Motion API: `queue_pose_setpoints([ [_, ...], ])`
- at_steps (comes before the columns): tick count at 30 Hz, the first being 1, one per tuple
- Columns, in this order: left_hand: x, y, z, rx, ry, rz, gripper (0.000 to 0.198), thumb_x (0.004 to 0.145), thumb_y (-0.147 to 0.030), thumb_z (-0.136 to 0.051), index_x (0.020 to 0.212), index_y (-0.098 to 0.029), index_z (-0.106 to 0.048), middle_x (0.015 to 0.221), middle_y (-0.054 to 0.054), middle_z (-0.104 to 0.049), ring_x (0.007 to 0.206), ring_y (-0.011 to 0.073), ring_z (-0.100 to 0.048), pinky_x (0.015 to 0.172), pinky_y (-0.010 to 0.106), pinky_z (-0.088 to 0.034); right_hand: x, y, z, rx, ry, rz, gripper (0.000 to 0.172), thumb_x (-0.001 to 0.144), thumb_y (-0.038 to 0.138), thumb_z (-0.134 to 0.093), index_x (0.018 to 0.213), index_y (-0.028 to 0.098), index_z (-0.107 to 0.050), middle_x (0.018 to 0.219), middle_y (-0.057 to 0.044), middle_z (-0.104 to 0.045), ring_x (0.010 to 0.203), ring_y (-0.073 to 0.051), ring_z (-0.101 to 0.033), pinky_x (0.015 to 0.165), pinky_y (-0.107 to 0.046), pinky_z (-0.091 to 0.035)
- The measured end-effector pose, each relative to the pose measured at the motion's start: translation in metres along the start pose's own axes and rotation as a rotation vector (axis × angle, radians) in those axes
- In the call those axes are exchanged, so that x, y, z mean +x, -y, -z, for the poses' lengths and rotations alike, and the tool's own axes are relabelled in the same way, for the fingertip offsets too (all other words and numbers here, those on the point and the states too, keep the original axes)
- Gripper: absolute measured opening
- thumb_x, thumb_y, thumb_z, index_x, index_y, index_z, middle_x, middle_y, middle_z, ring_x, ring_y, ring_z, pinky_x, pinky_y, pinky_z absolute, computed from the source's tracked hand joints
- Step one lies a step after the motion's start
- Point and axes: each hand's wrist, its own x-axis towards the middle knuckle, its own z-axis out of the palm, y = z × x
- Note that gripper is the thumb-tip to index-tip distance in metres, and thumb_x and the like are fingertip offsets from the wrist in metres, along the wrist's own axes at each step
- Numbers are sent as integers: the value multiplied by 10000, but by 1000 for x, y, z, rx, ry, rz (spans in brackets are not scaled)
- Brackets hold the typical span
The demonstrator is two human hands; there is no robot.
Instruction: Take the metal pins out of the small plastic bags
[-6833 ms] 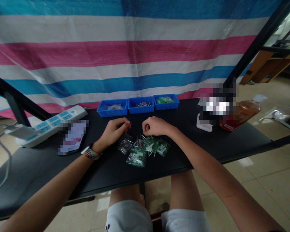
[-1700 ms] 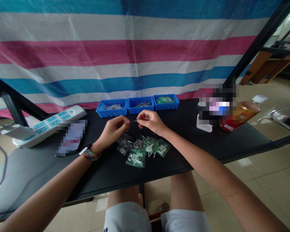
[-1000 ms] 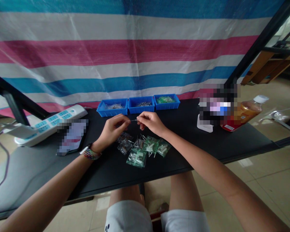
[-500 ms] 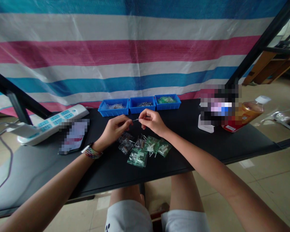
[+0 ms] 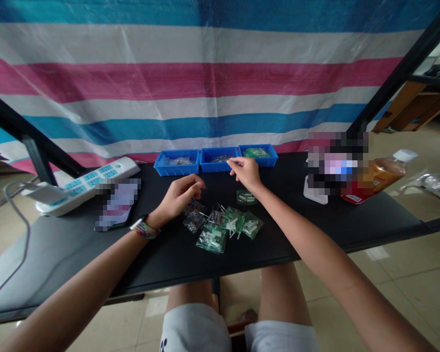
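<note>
My right hand [image 5: 246, 172] has its fingertips pinched together at the near right edge of the middle blue bin [image 5: 209, 166], which holds thin metal pieces [image 5: 221, 158]. Whatever sits in that pinch is too small to make out. Lower and to the left, my left hand [image 5: 181, 195] hovers with curled fingers and the thumb close to them; nothing shows in it. Below the hands lie several small clear bags [image 5: 195, 221] and green-tinted bags [image 5: 211, 238] with white and metal parts. A single green-tinted bag [image 5: 246, 197] lies under my right wrist.
The left blue bin [image 5: 178, 169] holds pale bags, the right blue bin [image 5: 269, 160] green ones. A power strip [image 5: 95, 183] and a phone [image 5: 119, 203] lie at the left. A white object [image 5: 314, 191] and a bottle [image 5: 385, 173] stand right. A striped sheet [image 5: 205, 83] hangs behind.
My hands, which met around a thin metal piece, are now apart. The right hand has moved up and right to the middle bin, uncovering a green-tinted bag. The left hand stays about in place.
</note>
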Motion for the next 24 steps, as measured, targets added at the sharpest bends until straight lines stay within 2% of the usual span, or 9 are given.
queue_pose_setpoints([
  [4,0,0,0,14,-7,4,395,1031,-539,-577,916,-177,-687,734,23,-672,679,181,-646,655,283,-507,0,2,21,-32,69,93,517,948,554,-660,1242,151,-800,641,-12,-716,420,-111,-511,488,-255,-450],
  [6,-1,1,0,21,-6,4,389,1031,-530,-577,912,-177,-689,737,25,-675,685,182,-645,656,281,-504,0,9,30,4,108,149,508,946,536,-650,1253,156,-790,684,-18,-728,436,-112,-514,490,-262,-444],
  [9,-1,2,0,44,6,-2,388,1030,-528,-575,909,-179,-691,740,27,-680,688,183,-644,650,279,-495,2,18,45,-34,333,146,368,892,491,-711,998,155,-816,713,-31,-725,504,-118,-556,512,-259,-436],
  [11,-1,1,0,71,19,-12,388,1031,-525,-573,901,-179,-691,741,29,-685,682,182,-644,647,279,-489,5,21,56,-174,518,122,268,795,426,-821,836,162,-801,709,-31,-723,591,-135,-604,562,-257,-446],
  [13,-1,0,0,90,33,-24,386,1031,-519,-573,894,-179,-692,746,31,-689,681,180,-644,645,277,-485,8,22,69,-331,640,78,231,704,362,-904,758,168,-791,697,-25,-721,661,-150,-632,618,-261,-456],
  [16,0,-4,0,89,49,-30,370,1020,-501,-582,891,-173,-695,747,31,-682,678,177,-640,630,270,-480,9,25,82,-460,731,-28,288,617,357,-978,747,177,-795,708,-17,-733,715,-169,-661,671,-272,-470],
  [20,1,-9,0,99,57,-30,360,1001,-481,-587,868,-164,-694,752,37,-681,669,173,-639,625,267,-481,6,30,79,-549,801,-116,311,558,356,-1007,694,179,-790,728,-27,-756,745,-186,-678,664,-274,-461],
  [24,1,-6,0,111,55,-27,356,1009,-475,-581,868,-167,-691,750,35,-682,672,172,-640,628,268,-481,1,31,63,-512,867,-106,249,582,307,-974,654,169,-779,691,-21,-745,707,-168,-654,656,-270,-451],
])
